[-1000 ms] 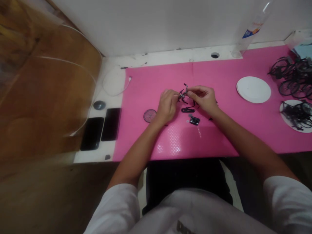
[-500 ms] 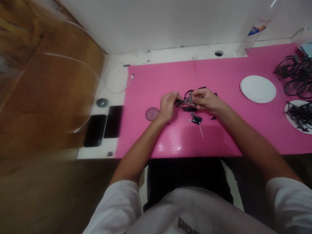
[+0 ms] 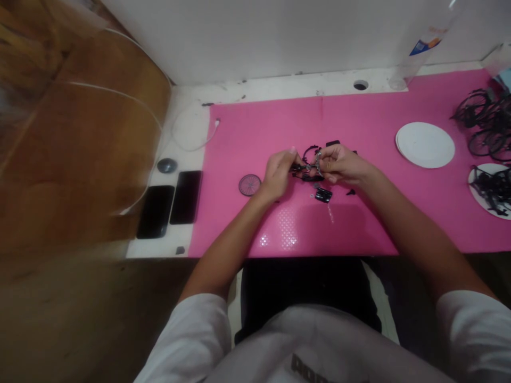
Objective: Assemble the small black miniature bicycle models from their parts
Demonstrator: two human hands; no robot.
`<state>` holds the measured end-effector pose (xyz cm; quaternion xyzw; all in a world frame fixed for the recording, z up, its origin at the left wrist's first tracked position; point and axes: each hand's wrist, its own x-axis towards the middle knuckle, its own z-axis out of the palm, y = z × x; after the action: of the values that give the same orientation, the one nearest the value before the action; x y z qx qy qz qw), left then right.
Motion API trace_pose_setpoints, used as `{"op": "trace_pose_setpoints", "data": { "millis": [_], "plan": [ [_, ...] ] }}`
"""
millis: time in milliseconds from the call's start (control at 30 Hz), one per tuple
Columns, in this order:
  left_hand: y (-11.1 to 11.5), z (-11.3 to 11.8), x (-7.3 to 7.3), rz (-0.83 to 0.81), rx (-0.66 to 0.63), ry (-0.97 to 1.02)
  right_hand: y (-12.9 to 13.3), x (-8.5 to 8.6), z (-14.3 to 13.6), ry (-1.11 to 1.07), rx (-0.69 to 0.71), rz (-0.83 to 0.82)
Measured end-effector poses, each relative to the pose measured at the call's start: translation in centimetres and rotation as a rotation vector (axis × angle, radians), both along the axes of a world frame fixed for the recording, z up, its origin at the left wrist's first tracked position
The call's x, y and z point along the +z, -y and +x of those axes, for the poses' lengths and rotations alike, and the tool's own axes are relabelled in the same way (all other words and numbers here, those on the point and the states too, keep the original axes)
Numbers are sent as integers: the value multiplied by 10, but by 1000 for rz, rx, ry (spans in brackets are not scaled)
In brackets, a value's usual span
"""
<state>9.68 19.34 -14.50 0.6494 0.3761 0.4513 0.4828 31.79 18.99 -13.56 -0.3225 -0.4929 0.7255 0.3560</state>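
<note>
Over the pink mat (image 3: 239,127), my left hand (image 3: 278,173) pinches a small black bicycle part (image 3: 296,167) between thumb and fingers. Facing it, my right hand (image 3: 341,166) grips a thin silver part (image 3: 319,161), shaped like a miniature handlebar. The two parts meet or overlap between my fingertips; whether they are joined I cannot tell. Left of my left hand lies a small spoked wheel (image 3: 249,185). A curved black piece (image 3: 308,152) shows behind the parts. Nearer to me are a glossy black piece (image 3: 323,195) and a tiny black piece (image 3: 351,192).
White plates (image 3: 425,144) sit on the right of the mat. Miniature black bicycles (image 3: 475,111) and another plate of black parts (image 3: 493,189) are farther right. Two dark phones (image 3: 186,198) (image 3: 156,213), a dark round object (image 3: 166,165) and a white cable (image 3: 195,149) lie left.
The silver part has turned between my right fingers and now stands more upright. My left hand has shifted slightly right, closer to it. The loose pieces on the mat stay put.
</note>
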Motion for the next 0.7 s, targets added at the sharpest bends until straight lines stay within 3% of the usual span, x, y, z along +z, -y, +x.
{"op": "trace_pose_setpoints", "data": {
  "millis": [700],
  "plan": [
    [14, 9, 1, -18, -12, 107, 2, 15, 4, 141, 15, 57]
  ]
}}
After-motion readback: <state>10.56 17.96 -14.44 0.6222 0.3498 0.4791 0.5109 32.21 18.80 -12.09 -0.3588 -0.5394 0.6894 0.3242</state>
